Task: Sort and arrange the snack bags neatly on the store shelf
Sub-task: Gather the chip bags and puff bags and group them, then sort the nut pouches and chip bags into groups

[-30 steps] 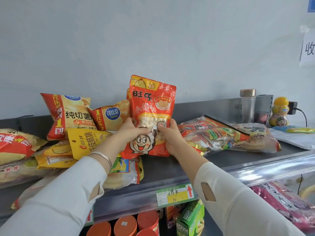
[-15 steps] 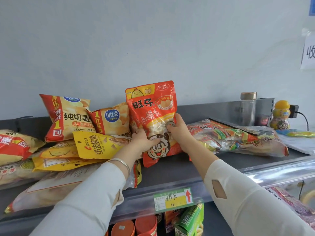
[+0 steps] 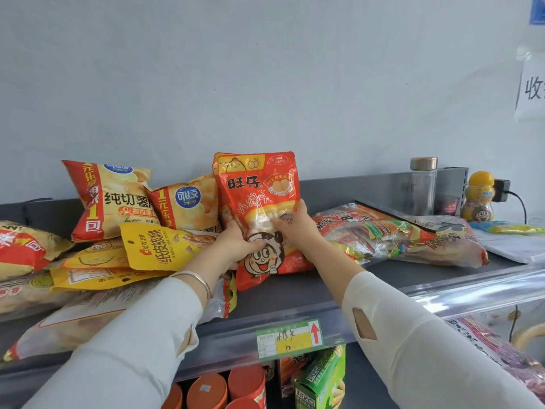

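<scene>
A red-orange snack bag with a cartoon face (image 3: 259, 196) stands upright on the grey shelf (image 3: 309, 290), its bottom edge on the shelf surface. A second bag of the same kind shows just behind its top edge. My left hand (image 3: 236, 246) grips the bag's lower left side and my right hand (image 3: 295, 224) grips its right side. Two yellow and red chip bags (image 3: 112, 199) stand against the wall to its left. A yellow nut bag (image 3: 156, 246) lies flat on a heap of other bags at the left.
A large clear bag of wrapped snacks (image 3: 398, 234) lies flat on the right of the shelf. A glass jar (image 3: 422, 184) and a yellow bottle (image 3: 479, 196) stand at the back right. Below the price label (image 3: 289, 339) sit orange tubs (image 3: 224, 388) and a green box (image 3: 321, 379).
Both hands carried the red-orange bag back and down toward the wall. It now stands on the shelf next to the chip bags.
</scene>
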### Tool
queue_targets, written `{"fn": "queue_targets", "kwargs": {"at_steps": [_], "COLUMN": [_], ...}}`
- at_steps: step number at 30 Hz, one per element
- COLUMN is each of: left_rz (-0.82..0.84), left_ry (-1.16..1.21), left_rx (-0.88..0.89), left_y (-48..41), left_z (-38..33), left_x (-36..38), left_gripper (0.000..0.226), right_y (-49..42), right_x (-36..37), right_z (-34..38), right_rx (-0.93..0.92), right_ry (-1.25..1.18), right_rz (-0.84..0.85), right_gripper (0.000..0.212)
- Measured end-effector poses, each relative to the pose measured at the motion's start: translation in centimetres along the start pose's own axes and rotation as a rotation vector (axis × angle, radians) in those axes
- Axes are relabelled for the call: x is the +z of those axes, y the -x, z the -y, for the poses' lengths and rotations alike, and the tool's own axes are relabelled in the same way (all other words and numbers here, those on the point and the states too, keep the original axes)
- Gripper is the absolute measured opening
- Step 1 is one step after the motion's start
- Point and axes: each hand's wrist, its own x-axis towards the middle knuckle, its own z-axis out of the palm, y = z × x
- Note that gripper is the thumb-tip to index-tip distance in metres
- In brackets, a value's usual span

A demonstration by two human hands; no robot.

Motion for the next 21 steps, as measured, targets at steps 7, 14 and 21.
{"fn": "queue_targets", "kwargs": {"at_steps": [7, 14, 21], "left_rz": [-0.079, -0.171, -0.335], "left_ry": [-0.144, -0.182, -0.427], "left_rx": [0.080, 0.153, 0.274], "left_y": [1.5, 3.6, 5.6], "left_z": [-1.1, -0.6, 0.9], "left_x": [-0.6, -3.6, -8.9], "left_gripper": [0.081, 0.039, 0.013], "right_y": [0.7, 3.0, 3.6], "right_x": [-1.9, 0.6, 5.0], "right_z": [0.7, 3.2, 5.8], "right_rx": [-0.052, -0.409, -0.546], "right_ry": [0.276, 0.406, 0.459], "right_rz": [-0.100, -0.149, 0.036], "right_gripper": [0.062, 0.030, 0.028]}}
